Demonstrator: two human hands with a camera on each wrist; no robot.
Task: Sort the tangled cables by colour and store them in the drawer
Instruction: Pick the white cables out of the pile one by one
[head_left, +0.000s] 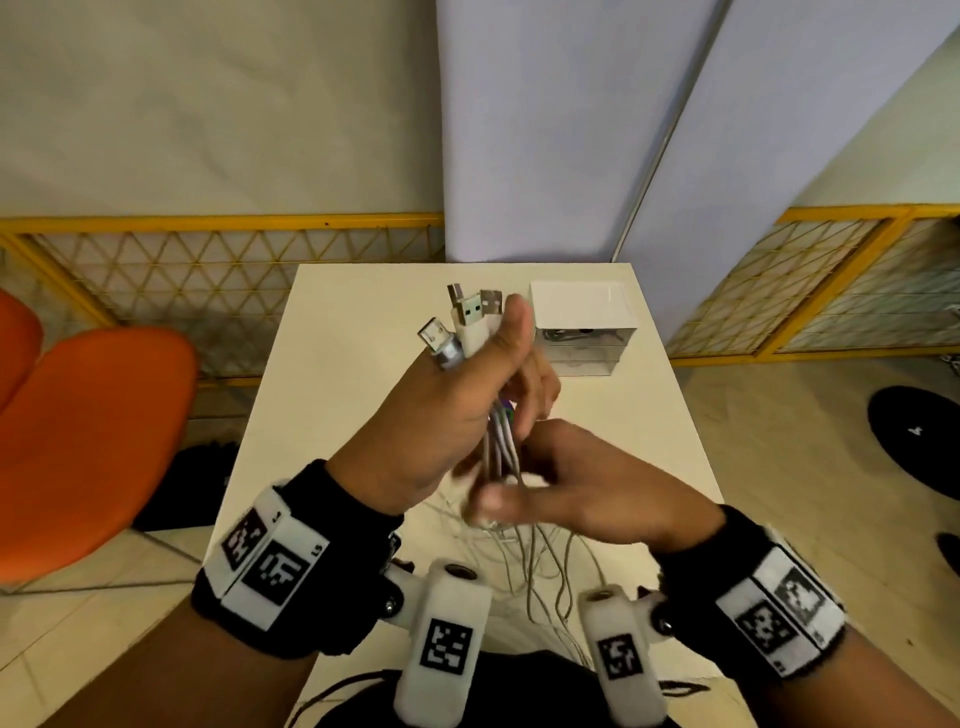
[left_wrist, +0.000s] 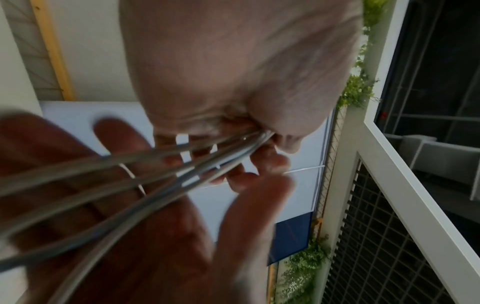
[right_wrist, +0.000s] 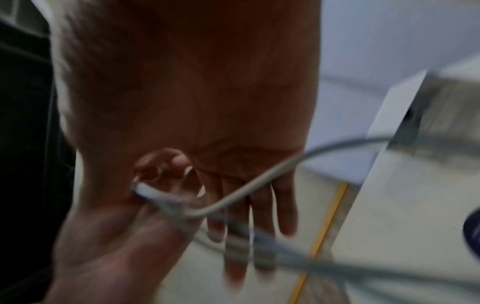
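Wrist-worn cameras (head_left: 441, 654), two white housings with black square markers, bottom centre of the head view; black wristbands carry further markers on either side.

Right hand (head_left: 582, 488): lower centre-right, just under the left hand. Blurred in every view; its fingers lie among the hanging strands, and in the right wrist view one pale strand bends across them. Whether it grips a strand or only touches it cannot be told.

Cables (head_left: 501, 447): a bundle of thin white and grey cords, held at centre frame above the table. Strands run parallel through the fist, then spread loose and tangled downward to the table edge at lower centre. A small purple and green patch shows among them just below the fist. Connector ends (head_left: 470, 317) fan out above the fist: one white plug with a green-tinted USB tongue, two further metal USB plugs, and one silver-barrelled small plug leaning to the left.

Left hand (head_left: 457, 405): centre frame, fingers and thumb curled round the bundle just below the plugs.

Table (head_left: 332, 374): cream top, middle of frame.

Drawer unit (head_left: 582, 327): small white box with clear-fronted drawers, on the table's upper right, beyond the hands; cords are dimly visible in its top drawer.

Orange chair (head_left: 88, 447): left edge.
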